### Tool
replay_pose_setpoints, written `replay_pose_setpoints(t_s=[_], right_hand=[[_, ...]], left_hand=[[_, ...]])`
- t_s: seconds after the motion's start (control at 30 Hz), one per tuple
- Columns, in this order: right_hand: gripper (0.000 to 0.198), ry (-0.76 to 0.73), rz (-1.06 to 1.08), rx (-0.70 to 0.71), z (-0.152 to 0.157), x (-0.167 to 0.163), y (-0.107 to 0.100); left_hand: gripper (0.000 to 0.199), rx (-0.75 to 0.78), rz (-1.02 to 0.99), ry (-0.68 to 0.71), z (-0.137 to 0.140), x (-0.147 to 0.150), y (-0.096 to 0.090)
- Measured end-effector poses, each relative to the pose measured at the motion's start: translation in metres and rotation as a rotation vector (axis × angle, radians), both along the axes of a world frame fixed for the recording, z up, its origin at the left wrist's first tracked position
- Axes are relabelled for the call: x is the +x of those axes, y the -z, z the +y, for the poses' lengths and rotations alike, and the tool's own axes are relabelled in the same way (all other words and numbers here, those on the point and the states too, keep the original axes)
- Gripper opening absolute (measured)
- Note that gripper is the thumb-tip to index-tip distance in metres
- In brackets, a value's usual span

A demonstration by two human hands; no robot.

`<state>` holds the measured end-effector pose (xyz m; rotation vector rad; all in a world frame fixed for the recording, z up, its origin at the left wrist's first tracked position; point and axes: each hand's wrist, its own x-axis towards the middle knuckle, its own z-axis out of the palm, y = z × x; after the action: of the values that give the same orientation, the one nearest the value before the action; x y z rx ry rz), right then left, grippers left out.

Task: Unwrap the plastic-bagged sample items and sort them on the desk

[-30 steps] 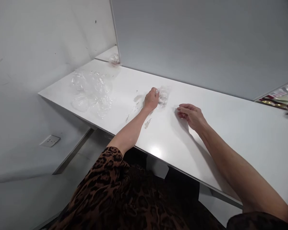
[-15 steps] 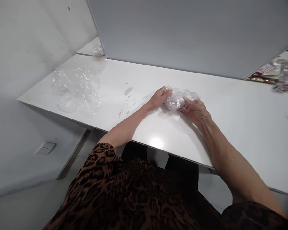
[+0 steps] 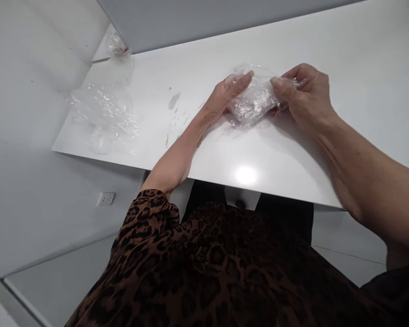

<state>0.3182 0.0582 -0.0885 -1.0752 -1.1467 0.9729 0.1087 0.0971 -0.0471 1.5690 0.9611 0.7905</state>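
Observation:
A crumpled clear plastic bag (image 3: 254,102) is held between my two hands, just above the white table (image 3: 211,159). My left hand (image 3: 226,93) grips its left side, thumb laid over the top. On the other side my right hand (image 3: 301,93) pinches the plastic between thumb and fingers, and a twisted bit pokes out past the knuckles. Whether anything lies inside the folds I cannot make out. The fingers under the bag are partly hidden.
More clear plastic bags (image 3: 104,118) lie spread on the table's left part. Another small plastic bundle (image 3: 116,44) sits in the back left corner by the grey partition (image 3: 204,20). Wet-looking smudges (image 3: 173,101) mark the tabletop. A wall socket (image 3: 106,199) is below left.
My view has turned and shifted, and the items at the far right have left it. The right hand has drawn outward, pulling the bag's right end into a twist.

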Motion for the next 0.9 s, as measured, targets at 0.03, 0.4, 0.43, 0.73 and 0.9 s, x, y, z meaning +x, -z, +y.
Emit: replay_pose_setpoints(t_s=[0.03,0.4,0.43,0.73,0.9], right_hand=[[0.052,0.037,-0.04,0.007,0.0,0.001,0.0],[0.037,0.184,-0.048,-0.003,0.002,0.005,-0.013],[0.039,0.179,-0.02,-0.01,0.003,0.007,-0.013],[0.043,0.401,-0.067,0.052,0.014,0.012,-0.009],[0.041,0.407,-0.095,-0.004,0.026,0.026,0.011]], left_hand=[[0.039,-0.023,0.02,0.075,-0.005,-0.001,-0.005],[0.057,-0.017,0.067,0.277,-0.004,-0.01,0.005],[0.058,-0.046,0.051,0.306,-0.005,-0.01,0.004],[0.033,-0.108,-0.16,0.14,-0.033,-0.002,-0.011],[0.029,-0.027,-0.338,-0.037,-0.023,0.003,-0.005]])
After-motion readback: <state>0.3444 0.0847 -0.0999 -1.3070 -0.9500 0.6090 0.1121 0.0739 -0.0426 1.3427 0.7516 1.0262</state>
